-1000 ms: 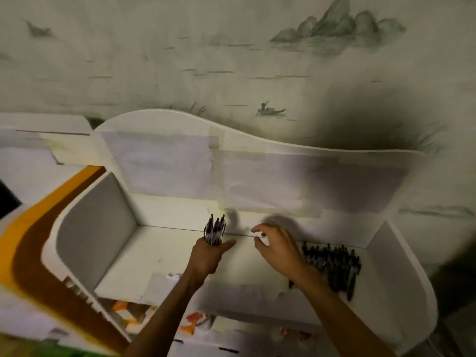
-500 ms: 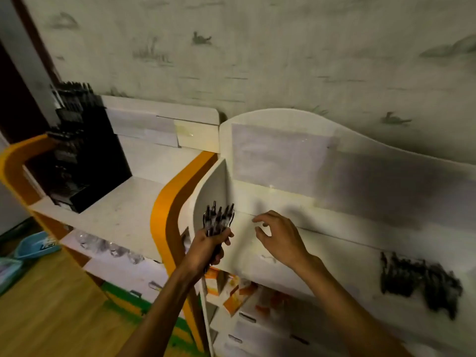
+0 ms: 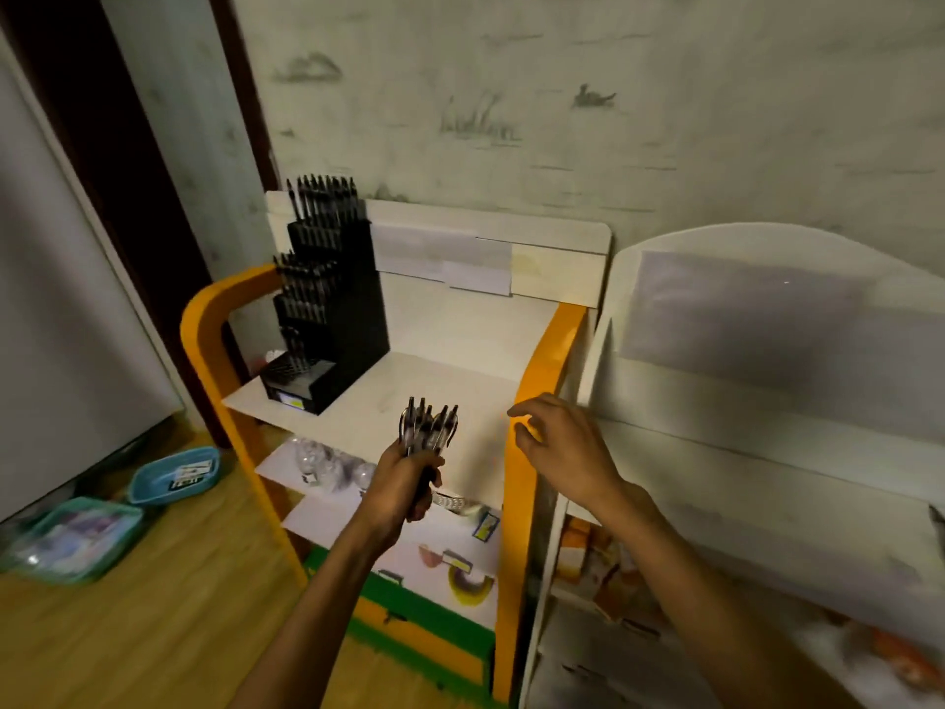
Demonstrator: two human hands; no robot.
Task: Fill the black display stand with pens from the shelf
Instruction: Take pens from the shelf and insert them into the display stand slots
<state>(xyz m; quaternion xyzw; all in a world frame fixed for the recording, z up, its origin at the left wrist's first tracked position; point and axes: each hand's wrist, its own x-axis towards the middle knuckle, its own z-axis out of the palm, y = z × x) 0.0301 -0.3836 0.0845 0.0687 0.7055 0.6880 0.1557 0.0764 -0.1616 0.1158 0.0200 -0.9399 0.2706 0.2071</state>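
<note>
A bundle of black pens (image 3: 428,425) stands upright in my left hand (image 3: 404,486), which grips it in front of the orange-framed shelf (image 3: 537,381). The black tiered display stand (image 3: 353,319) sits at the left back of that shelf's white top board, with several pens in its upper tiers. My right hand (image 3: 565,447) hovers empty with loosely curled fingers beside the shelf's orange right post. The pile of pens on the white shelf (image 3: 767,452) at the right is out of view.
Lower boards of the orange shelf hold clear round items (image 3: 327,465) and small packets. Two teal baskets (image 3: 174,475) lie on the wooden floor at the left. A dark doorway stands behind the display stand.
The view has swung left from the white shelf to the orange one. Both hands moved left with it, the left still gripping the pens. The pen pile has left the view.
</note>
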